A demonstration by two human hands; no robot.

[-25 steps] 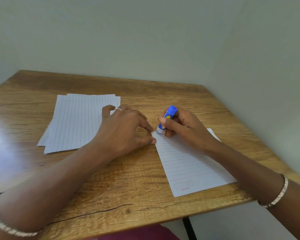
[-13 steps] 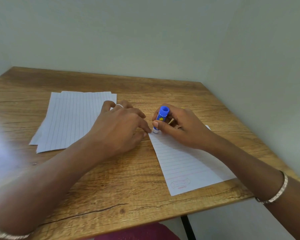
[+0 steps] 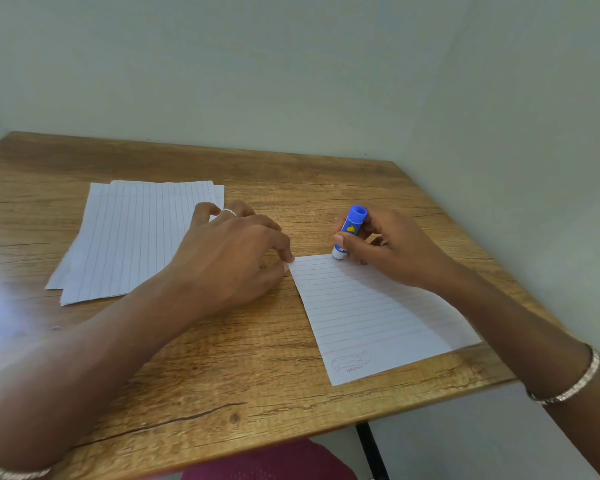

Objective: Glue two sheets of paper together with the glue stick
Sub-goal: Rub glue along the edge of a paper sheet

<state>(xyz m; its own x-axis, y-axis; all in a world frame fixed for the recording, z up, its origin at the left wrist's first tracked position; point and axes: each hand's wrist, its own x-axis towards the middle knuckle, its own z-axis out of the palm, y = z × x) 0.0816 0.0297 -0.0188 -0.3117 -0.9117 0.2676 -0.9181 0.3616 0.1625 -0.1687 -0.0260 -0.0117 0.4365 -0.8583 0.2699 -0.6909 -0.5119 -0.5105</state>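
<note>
Head view: the right forearm comes in from the lower right across the near corner of the wooden table (image 3: 222, 358), a thin silver bracelet (image 3: 575, 382) on its wrist. The right hand (image 3: 392, 251) rests with its heel on a single white lined sheet of paper (image 3: 371, 317) that lies slightly askew near the table's front edge. Its thumb and curled fingers pinch a small blue-and-white plastic glue stick (image 3: 350, 232), held nearly upright, blue end up. The white lower end touches the sheet at its far edge, a little in from the far-left corner.

The left forearm reaches in from the lower left, and the left hand (image 3: 229, 258) sits palm down with its fingers bent. The index fingertip and thumb tip bear on the sheet's far-left corner, pinning it to the wood rather than closing round it. A silver ring (image 3: 228, 212) shows on one finger. Behind this hand, to the left, a loose stack of white lined paper sheets (image 3: 132, 237) lies flat on the table, well apart from the single sheet.
</note>
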